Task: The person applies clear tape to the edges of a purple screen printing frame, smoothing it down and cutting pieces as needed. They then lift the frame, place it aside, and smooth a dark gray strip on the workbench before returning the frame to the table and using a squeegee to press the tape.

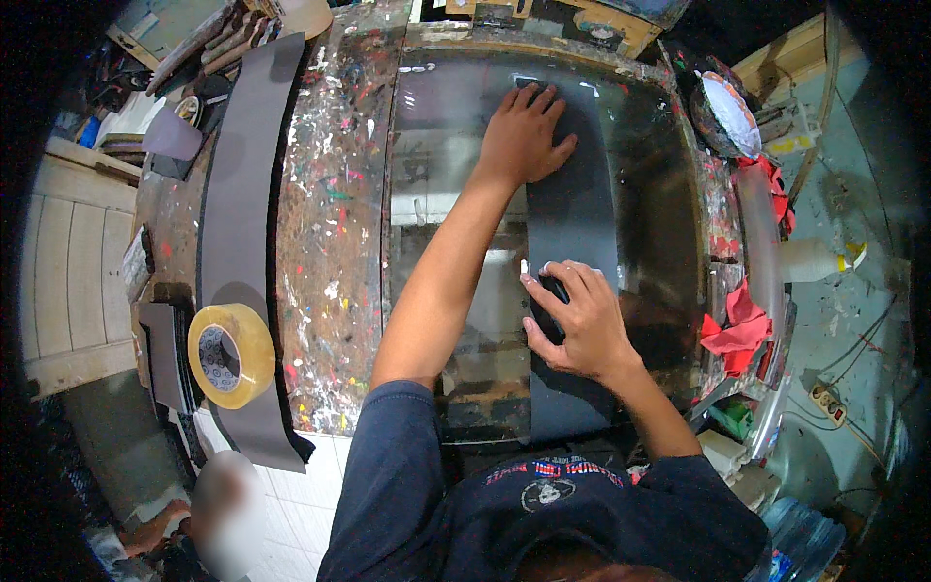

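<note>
A long dark grey strip [574,218] lies lengthwise on a glossy glass-like panel [451,320] in front of me. Near its far end, my left hand [527,136] presses down flat with the fingers spread. Closer to me, my right hand [582,315] curls round a small black rounded object [554,288], mostly hidden by the fingers, over the strip's left edge. A small white bit shows by the right index fingertip. To the left, a stack of similar grey strips [242,165] lies along the paint-spattered table [335,223], with a roll of clear tape [254,354] on its near end.
A purple cup [173,132] stands at the far left. On the right edge lie red cloth pieces [739,330] and a round container with a white top [729,118]. A power strip [827,405] with cables is beyond them. Another person [155,529] is at the lower left.
</note>
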Demonstrator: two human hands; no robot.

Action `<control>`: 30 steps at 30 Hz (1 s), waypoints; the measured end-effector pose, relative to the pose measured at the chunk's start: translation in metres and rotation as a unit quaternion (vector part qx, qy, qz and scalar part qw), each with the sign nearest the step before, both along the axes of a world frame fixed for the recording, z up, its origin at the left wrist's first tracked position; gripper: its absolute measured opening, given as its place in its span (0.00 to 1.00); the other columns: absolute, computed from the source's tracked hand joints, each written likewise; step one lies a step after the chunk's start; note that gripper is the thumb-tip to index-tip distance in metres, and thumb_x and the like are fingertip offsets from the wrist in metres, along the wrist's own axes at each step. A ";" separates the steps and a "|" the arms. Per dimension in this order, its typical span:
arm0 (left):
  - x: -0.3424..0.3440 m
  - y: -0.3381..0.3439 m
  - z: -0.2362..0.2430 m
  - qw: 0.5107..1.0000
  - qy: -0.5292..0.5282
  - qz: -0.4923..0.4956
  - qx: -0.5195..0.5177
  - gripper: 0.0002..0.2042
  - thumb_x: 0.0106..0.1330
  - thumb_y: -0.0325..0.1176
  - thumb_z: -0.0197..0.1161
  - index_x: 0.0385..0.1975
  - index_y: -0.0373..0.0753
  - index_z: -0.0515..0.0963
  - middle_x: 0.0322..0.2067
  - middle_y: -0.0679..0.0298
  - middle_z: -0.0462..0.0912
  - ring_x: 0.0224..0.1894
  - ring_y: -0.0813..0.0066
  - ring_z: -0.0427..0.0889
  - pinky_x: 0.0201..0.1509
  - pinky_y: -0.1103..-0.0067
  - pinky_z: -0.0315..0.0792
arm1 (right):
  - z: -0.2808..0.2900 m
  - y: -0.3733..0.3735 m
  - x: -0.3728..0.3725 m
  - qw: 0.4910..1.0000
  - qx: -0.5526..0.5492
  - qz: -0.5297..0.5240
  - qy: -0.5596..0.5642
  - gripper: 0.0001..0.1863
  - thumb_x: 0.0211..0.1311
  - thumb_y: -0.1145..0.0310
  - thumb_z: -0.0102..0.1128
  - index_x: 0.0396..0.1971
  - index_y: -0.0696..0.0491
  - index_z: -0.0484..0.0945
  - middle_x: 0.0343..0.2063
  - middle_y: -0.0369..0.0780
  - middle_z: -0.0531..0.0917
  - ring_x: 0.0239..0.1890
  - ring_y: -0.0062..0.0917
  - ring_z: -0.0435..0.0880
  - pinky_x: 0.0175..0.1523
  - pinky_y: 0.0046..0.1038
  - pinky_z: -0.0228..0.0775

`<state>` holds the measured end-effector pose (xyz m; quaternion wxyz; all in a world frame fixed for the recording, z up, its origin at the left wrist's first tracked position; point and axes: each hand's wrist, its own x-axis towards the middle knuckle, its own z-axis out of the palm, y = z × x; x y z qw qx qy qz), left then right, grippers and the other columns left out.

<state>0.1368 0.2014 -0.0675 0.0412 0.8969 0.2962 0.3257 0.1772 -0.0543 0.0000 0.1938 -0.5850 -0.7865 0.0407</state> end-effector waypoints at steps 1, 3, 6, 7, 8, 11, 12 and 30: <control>0.001 -0.001 0.000 1.000 0.000 0.000 0.000 0.28 0.68 0.55 0.56 0.59 0.39 0.75 0.65 0.56 0.72 0.68 0.51 0.66 0.73 0.60 0.60 | 0.001 -0.001 -0.001 1.000 0.011 -0.004 -0.011 0.24 0.55 0.59 0.65 0.51 0.54 0.80 0.48 0.46 0.77 0.51 0.41 0.75 0.56 0.42 0.69; 0.000 0.001 0.000 1.000 0.004 -0.006 -0.005 0.29 0.68 0.55 0.56 0.59 0.39 0.75 0.65 0.56 0.72 0.68 0.51 0.66 0.73 0.60 0.60 | -0.002 0.004 -0.001 1.000 0.008 -0.020 -0.007 0.24 0.55 0.58 0.65 0.51 0.54 0.80 0.48 0.47 0.77 0.51 0.41 0.75 0.55 0.41 0.69; 0.000 0.000 0.001 1.000 0.004 -0.009 -0.007 0.29 0.68 0.55 0.56 0.60 0.38 0.74 0.66 0.56 0.72 0.68 0.51 0.66 0.73 0.60 0.59 | -0.001 0.009 -0.001 0.999 0.005 -0.032 -0.004 0.24 0.55 0.58 0.65 0.51 0.54 0.80 0.47 0.47 0.77 0.51 0.41 0.76 0.55 0.41 0.69; 0.000 0.001 0.001 1.000 0.003 -0.007 -0.006 0.29 0.68 0.55 0.56 0.60 0.38 0.74 0.66 0.56 0.72 0.68 0.51 0.66 0.73 0.60 0.59 | -0.001 0.010 0.000 0.999 0.004 -0.032 -0.003 0.24 0.55 0.58 0.65 0.51 0.54 0.80 0.47 0.47 0.77 0.51 0.41 0.76 0.54 0.41 0.69; 0.000 0.001 0.001 1.000 0.004 -0.006 -0.006 0.29 0.68 0.55 0.56 0.60 0.38 0.74 0.66 0.56 0.72 0.68 0.51 0.66 0.73 0.60 0.59 | 0.000 0.009 -0.001 1.000 0.002 -0.030 -0.007 0.24 0.56 0.58 0.65 0.51 0.54 0.80 0.47 0.47 0.77 0.51 0.41 0.76 0.54 0.41 0.69; 0.000 0.001 0.001 1.000 0.005 -0.005 -0.005 0.29 0.68 0.55 0.56 0.60 0.38 0.74 0.65 0.56 0.72 0.68 0.51 0.66 0.73 0.60 0.59 | 0.001 0.000 -0.003 1.000 0.002 -0.024 -0.018 0.24 0.56 0.57 0.64 0.51 0.54 0.80 0.47 0.47 0.77 0.50 0.41 0.76 0.54 0.41 0.69; 0.000 0.000 0.001 1.000 0.006 -0.006 -0.004 0.29 0.68 0.56 0.56 0.60 0.38 0.74 0.65 0.56 0.72 0.68 0.51 0.66 0.73 0.60 0.59 | 0.002 -0.003 -0.004 0.999 0.008 -0.023 -0.022 0.24 0.56 0.58 0.64 0.50 0.54 0.80 0.47 0.47 0.77 0.50 0.41 0.76 0.54 0.41 0.69; 0.000 0.000 0.003 0.999 0.017 -0.015 -0.045 0.29 0.67 0.53 0.59 0.61 0.38 0.74 0.66 0.54 0.71 0.70 0.50 0.64 0.75 0.61 0.57 | 0.024 -0.063 0.021 0.980 -0.003 -0.177 0.087 0.23 0.56 0.64 0.67 0.53 0.55 0.80 0.47 0.49 0.79 0.50 0.44 0.78 0.58 0.41 0.70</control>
